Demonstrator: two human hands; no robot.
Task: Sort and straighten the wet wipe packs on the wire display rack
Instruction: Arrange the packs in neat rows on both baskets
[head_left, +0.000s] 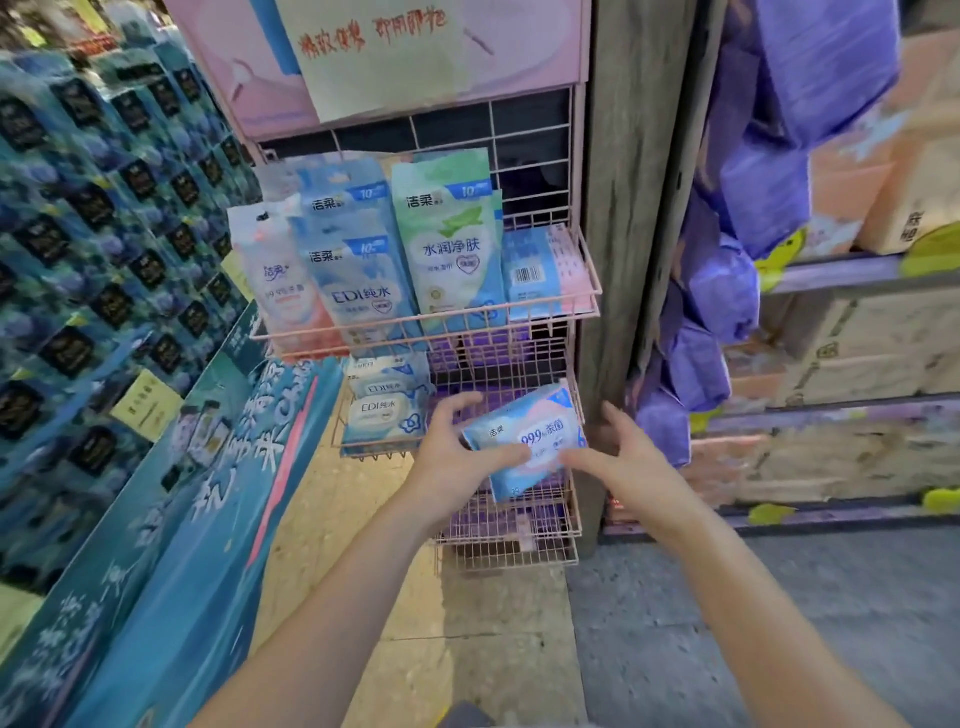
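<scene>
Holding blue-and-pink wipe pack (524, 439) tilted before middle basket (498, 384) of pink wire rack (587, 270): left hand (457, 457) and right hand (618, 457) pinching opposite ends, thumbs on top.

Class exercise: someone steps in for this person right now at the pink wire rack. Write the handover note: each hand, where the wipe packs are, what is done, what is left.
Left hand: holds the left end of the blue-and-pink flat wipe pack marked 999.
Right hand: holds the same pack's right end.
The pack is tilted in front of the middle basket of the pink wire rack, not yet set down.
Top basket: a pink-and-white tall pack, blue tall packs and a green tall pack upright; one blue pack showing a barcode lies turned away.
Middle basket, left: blue flat packs stacked.
Left: place the held pack straight, turn the barcode pack.
</scene>
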